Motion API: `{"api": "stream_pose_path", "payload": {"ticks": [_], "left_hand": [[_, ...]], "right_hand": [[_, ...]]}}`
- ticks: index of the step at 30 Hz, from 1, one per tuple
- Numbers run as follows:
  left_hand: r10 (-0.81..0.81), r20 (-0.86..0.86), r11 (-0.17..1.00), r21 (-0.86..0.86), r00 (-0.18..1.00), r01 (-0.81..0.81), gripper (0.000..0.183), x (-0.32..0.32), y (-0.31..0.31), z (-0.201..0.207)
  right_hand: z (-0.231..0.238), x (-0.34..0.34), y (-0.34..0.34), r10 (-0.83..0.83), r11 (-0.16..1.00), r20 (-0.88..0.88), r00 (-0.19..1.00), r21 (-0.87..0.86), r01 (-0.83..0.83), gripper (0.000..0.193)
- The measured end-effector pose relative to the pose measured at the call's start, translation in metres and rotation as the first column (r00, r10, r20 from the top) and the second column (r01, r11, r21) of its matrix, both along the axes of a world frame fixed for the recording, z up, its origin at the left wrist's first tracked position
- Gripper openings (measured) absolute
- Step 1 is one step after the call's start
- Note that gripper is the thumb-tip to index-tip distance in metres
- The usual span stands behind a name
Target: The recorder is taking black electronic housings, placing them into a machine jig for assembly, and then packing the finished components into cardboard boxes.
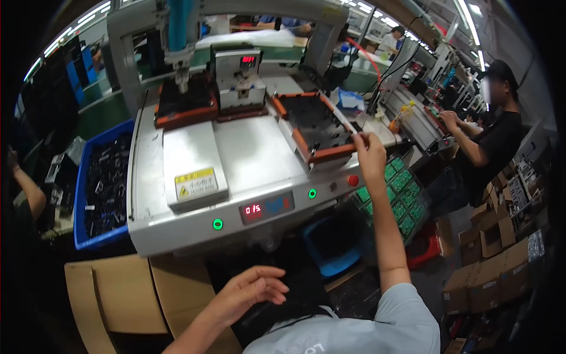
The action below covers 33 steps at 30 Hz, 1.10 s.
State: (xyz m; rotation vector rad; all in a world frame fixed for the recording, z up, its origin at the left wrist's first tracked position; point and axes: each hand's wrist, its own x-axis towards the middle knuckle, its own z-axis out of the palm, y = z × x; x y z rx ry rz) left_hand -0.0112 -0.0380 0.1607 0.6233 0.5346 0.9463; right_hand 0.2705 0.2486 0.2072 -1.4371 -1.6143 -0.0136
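Note:
My right hand (371,154) reaches out to the front right corner of an orange-edged fixture tray (306,121) on a white bench machine (250,144). Its thumb and fingers come together at the tray's edge; whatever they pinch is too small to make out. Dark parts lie in the tray. My left hand (254,289) hovers in front of my body, below the machine's front panel, with loosely bent fingers and nothing visible in them. A second orange-edged tray (186,101) sits at the back left, under the machine's vertical tool head (181,74).
At the left stands a blue bin (79,200) full of black parts. Green circuit boards (404,194) in a tray are beside my right forearm. The front panel carries two green buttons (218,224) and a red knob (353,180). A co-worker (498,130) stands at the right, near cardboard boxes (489,277).

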Motion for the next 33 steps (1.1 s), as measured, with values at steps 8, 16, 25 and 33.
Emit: {"api": "stream_pose_path", "payload": {"ticks": [8,16,25,33], "left_hand": [[0.298,-0.352,0.942,0.262,0.888,-0.212,0.041,-0.043,-0.007,0.014],[0.455,-0.1,0.883,0.179,0.885,-0.434,0.025,-0.166,-0.184,-0.029],[0.011,-0.903,0.998,0.04,-0.429,-0.058,0.044,-0.118,-0.38,-0.278],[-0.134,-0.636,0.946,0.146,-0.76,-0.289,0.06,-0.112,-0.424,-0.288]], "right_hand": [[-0.049,0.009,0.038,0.468,0.883,-0.25,0.848,0.172,-0.437,0.027],[-0.04,0.049,0.026,0.423,0.889,0.159,0.892,0.12,-0.443,0.036],[-0.06,0.055,0.021,0.209,0.845,0.406,0.889,0.383,-0.374,0.033],[-0.065,-0.039,-0.074,0.123,0.934,0.506,0.853,0.231,-0.272,0.039]]}}
